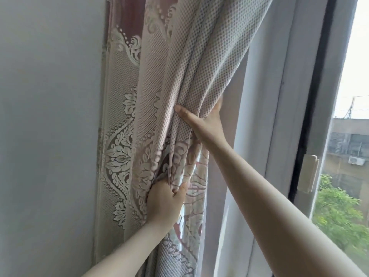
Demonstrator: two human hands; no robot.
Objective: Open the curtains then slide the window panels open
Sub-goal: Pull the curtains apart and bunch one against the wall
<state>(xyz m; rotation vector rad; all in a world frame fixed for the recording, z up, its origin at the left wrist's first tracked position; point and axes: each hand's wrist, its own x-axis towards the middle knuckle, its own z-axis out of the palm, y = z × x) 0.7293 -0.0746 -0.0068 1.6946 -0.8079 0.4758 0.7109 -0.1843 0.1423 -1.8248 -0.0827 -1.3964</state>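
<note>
Against the pale grey wall (46, 116) at the left edge of the window: one pink-and-cream patterned curtain (159, 80), dotted weave above and damask scrollwork below, gathered into a vertical bundle. Long axis of the bundle: upright, leaning slightly rightward toward the top.

Left hand (163, 202): low on the bundle, fingers curled into the folds, clamped on fabric. Right hand (207, 124): higher on the same bundle, thumb pressed across the front folds, remaining fingers wrapped behind and hidden; also closed on fabric. Hands apart, one above the other, both in contact with the curtain.

To the right of the bundle: white sliding window panel frame (279, 96), upright, with a dark rubber seal strip (313, 100) running along it. On that frame, one cream plastic window latch (307, 173), low and to the right of both hands. Beyond it, glass with green treetops (339, 212) and a tan building (347, 142) outside.

Governing relation for the coming move: window panel and latch lie to the right of the hands, long axis vertical, sliding direction judged horizontal. Nearer hand: the right, its forearm already crossing in front of the frame. Curtain stage judged nearly complete on this side; panels not yet touched.

Count: curtains visible, one; hands, two; latches, one; panel frames clearly distinguishable, one, further panels not discernible.
</note>
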